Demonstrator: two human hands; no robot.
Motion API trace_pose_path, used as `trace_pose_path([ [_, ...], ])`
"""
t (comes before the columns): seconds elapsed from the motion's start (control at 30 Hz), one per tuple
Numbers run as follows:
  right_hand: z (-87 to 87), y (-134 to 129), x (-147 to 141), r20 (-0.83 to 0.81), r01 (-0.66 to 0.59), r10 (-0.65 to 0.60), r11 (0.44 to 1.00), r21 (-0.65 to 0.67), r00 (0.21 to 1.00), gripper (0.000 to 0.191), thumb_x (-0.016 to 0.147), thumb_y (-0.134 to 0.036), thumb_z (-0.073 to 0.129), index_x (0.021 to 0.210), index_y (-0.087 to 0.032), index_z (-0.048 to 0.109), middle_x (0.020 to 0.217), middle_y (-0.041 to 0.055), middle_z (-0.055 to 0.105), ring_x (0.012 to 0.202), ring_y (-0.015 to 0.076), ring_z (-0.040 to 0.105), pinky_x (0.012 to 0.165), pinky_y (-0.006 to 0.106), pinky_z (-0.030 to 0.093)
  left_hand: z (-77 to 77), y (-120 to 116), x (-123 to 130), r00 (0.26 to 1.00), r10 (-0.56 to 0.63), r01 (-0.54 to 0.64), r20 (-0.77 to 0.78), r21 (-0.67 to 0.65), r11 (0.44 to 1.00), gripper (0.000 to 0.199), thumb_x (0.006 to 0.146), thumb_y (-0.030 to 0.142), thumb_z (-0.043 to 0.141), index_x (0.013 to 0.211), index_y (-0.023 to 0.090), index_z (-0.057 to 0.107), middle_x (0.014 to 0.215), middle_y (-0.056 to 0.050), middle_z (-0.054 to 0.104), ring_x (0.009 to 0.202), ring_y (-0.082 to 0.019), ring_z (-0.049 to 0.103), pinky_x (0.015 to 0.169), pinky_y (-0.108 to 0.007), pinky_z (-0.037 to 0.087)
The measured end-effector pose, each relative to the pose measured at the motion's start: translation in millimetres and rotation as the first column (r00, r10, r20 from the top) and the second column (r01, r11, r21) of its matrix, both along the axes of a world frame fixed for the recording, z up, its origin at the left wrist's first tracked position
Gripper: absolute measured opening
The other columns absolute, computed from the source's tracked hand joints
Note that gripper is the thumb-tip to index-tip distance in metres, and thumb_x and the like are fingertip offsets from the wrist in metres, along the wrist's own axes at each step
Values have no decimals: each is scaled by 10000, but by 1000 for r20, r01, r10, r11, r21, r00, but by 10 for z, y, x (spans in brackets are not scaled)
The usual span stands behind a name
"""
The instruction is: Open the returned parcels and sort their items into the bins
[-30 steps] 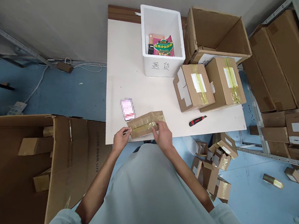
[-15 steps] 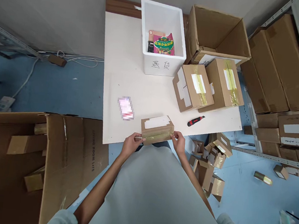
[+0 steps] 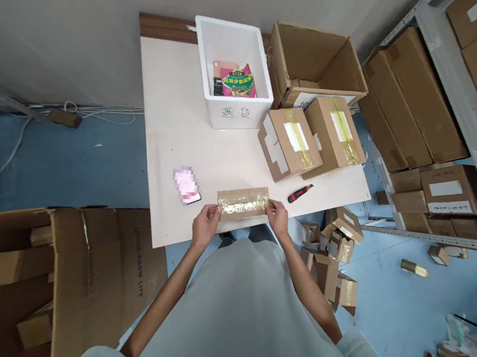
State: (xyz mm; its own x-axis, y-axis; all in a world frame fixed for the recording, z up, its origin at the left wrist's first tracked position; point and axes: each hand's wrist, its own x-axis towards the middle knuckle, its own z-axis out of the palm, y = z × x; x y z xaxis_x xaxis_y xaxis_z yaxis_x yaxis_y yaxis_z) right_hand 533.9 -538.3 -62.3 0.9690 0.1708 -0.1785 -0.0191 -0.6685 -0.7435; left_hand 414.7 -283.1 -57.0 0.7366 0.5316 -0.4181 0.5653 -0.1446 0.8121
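A small cardboard box (image 3: 241, 213) with shiny clear tape along its upturned face lies at the front edge of the white table (image 3: 174, 138). My left hand (image 3: 207, 223) pinches its left end, and my right hand (image 3: 277, 217) grips the right end. On the table to the right is a red and black utility knife (image 3: 300, 193), lying apart from my fingers. A blurred pink phone-like object (image 3: 186, 184) rests to the left of the box.
Behind stand a white bin (image 3: 239, 113) of packets, an open carton (image 3: 315, 56) and two taped boxes (image 3: 296, 142). A large open carton (image 3: 105, 267) is at the left. Shelving with boxes (image 3: 441, 194) rises on the right; several cartons (image 3: 325, 278) litter the floor.
The small box has been turned between my hands: its taped face is now up and the white label no longer shows. The view has shifted, moving the table leftward.
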Motion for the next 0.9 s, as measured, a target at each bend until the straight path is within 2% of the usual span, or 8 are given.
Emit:
trace_pose_path([
  [0.1, 27, 26, 142, -39, -35, 34, 998, -42, 999, 323, 1029, -331, 644, 1258, -156, 790, 1206, 151, 799, 1082, 264, 801, 1009, 396, 647, -26, 48, 153, 996, -54, 58, -70, 60, 997, 397, 951, 617, 645, 1129, 267, 707, 1102, -101, 850, 1108, -327, 797, 995, -438, 597],
  [0.23, 59, 24, 302, -91, -98, 94, 994, -39, 991, 221, 1006, -286, 691, 1142, -189, 836, 1083, 107, 822, 980, 251, 815, 964, 390, 658, -82, 89, 241, 983, -91, 103, -160, 68, 992, 360, 937, 553, 653, 1124, 251, 707, 1035, -119, 844, 1060, -344, 808, 970, -461, 615],
  [0.37, 283, -274, 627, 41, -103, 102, 995, 14, 994, 283, 1017, -332, 690, 1229, -195, 818, 1226, 141, 812, 1132, 284, 787, 1064, 442, 631, -3, 22, 466, 994, -14, 40, -112, 235, 971, 605, 908, 450, 671, 1430, 148, 619, 1497, -264, 684, 1435, -410, 650, 1173, -565, 536],
  [0.47, 575, -744, 1083, 312, 4, -8, 1000, 13, 950, 376, 1072, -441, 625, 1312, -195, 779, 1350, 182, 756, 1312, 318, 703, 1201, 520, 541, 114, -153, 954, 999, -32, 26, 12, 307, 951, 698, 948, 473, 660, 1553, 144, 549, 1659, -256, 552, 1589, -408, 501, 1301, -580, 421],
  [0.63, 905, -1591, 2089, 534, 312, -237, 949, -53, 812, 657, 1051, -653, 611, 1502, -177, 642, 1645, 238, 519, 1601, 375, 426, 1311, 626, 380, 278, -692, 2216, 988, -131, 123, 79, 96, 988, 730, 976, 553, 706, 1572, 170, 532, 1647, -253, 575, 1562, -371, 553, 1285, -544, 448],
  [0.7, 910, -1814, 2454, 480, 398, -322, 915, -64, 816, 814, 1012, -708, 619, 1572, -119, 563, 1694, 288, 441, 1638, 418, 356, 1323, 654, 339, 326, -927, 2642, 990, -139, 139, 28, 6, 990, 818, 955, 583, 751, 1599, 145, 502, 1625, -287, 586, 1565, -375, 552, 1264, -531, 471],
  [0.77, 865, -1951, 2720, 343, 422, -381, 905, -51, 859, 943, 972, -738, 632, 1617, -63, 497, 1669, 330, 452, 1609, 451, 397, 1302, 642, 375, 364, -1126, 2911, 986, -164, 163, -8, -80, 983, 876, 947, 628, 755, 1625, 143, 485, 1574, -281, 637, 1515, -372, 606, 1230, -518, 510],
  [0.9, 740, -2112, 2887, 133, 374, -370, 928, -4, 920, 1027, 927, -769, 645, 1664, -81, 446, 1533, 296, 593, 1444, 439, 584, 1185, 564, 521, 412, -1394, 2983, 971, -230, 237, 63, -154, 959, 856, 942, 703, 713, 1613, 202, 533, 1476, -196, 735, 1368, -348, 715, 1173, -500, 568],
])
